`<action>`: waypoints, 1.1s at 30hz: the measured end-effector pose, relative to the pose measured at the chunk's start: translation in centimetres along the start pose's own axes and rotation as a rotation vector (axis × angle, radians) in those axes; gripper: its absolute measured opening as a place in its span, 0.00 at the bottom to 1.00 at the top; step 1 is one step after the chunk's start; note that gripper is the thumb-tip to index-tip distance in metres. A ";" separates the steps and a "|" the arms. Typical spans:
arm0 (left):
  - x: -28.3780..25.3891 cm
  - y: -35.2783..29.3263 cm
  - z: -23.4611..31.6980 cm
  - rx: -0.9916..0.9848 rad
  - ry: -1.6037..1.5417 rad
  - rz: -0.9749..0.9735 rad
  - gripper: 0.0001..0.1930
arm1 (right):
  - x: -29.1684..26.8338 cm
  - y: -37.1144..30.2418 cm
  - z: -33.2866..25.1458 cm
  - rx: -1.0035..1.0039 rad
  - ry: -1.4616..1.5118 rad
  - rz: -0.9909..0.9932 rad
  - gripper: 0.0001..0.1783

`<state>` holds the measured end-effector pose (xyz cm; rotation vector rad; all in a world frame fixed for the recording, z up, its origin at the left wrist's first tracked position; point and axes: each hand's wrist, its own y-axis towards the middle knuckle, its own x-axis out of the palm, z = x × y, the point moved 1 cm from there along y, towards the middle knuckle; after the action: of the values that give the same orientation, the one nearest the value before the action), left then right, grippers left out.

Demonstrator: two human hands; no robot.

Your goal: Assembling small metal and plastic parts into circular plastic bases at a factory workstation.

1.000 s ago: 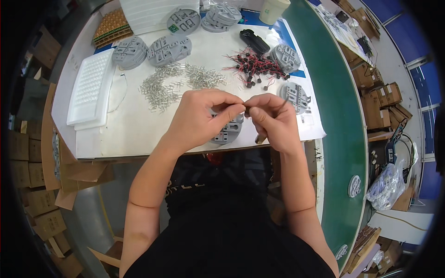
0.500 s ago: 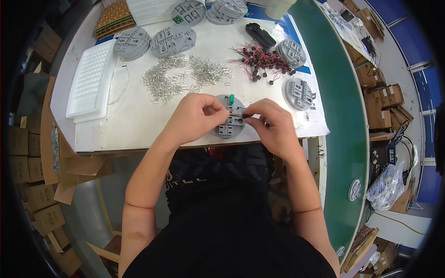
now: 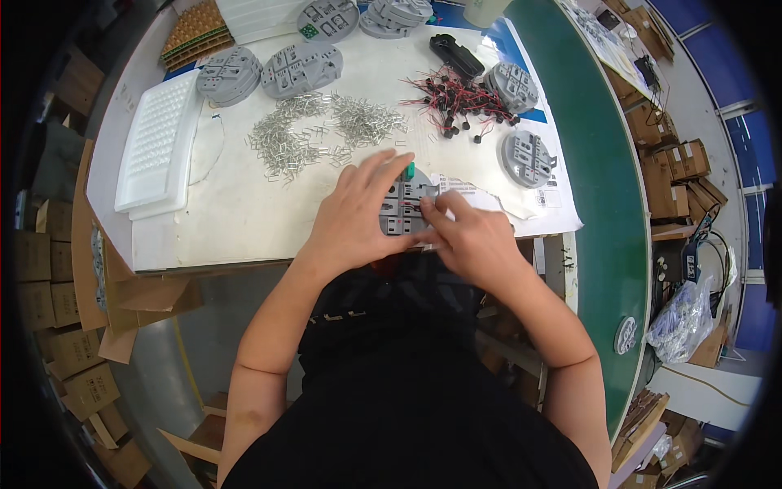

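Note:
A round grey plastic plate (image 3: 397,209) with raised slots and a green block (image 3: 409,171) on its far edge lies near the table's front edge. My left hand (image 3: 356,210) curves around its left side, fingers along the far edge and thumb at the near edge, gripping it. Over the plate's right part, my right hand (image 3: 472,240) has its fingers bent and closed at the surface, slightly blurred. What they pinch, if anything, is hidden. Thin red wires run across the plate beside those fingertips.
Loose metal U-shaped pins (image 3: 285,138) lie beyond my hands, with black buzzers on red wires (image 3: 460,102) to the right. More grey plates (image 3: 529,159) stand around. A white plastic tray (image 3: 159,143) is at left, a black tool-like object (image 3: 456,57) at the back.
My left hand has gone from a pinch over the plate to a spread grip around its left side. My right hand, which pinched a small black buzzer, has shifted slightly nearer to me.

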<state>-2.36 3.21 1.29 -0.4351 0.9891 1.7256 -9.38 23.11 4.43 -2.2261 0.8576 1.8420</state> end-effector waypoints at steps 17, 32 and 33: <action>-1.0 2.2 1.5 -0.041 0.157 -0.302 0.49 | 2.2 5.7 -0.7 0.034 0.795 0.482 0.35; -0.6 -1.1 -0.4 -0.061 -0.194 0.125 0.41 | -0.4 3.0 3.6 0.058 0.183 0.013 0.15; -0.7 -0.8 -0.8 -0.104 -0.225 0.064 0.44 | -0.8 3.3 2.9 0.051 0.127 -0.040 0.14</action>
<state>-1.49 2.24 0.95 -0.2704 0.7609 1.8443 -13.63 21.87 5.26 -2.3319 0.8634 1.6574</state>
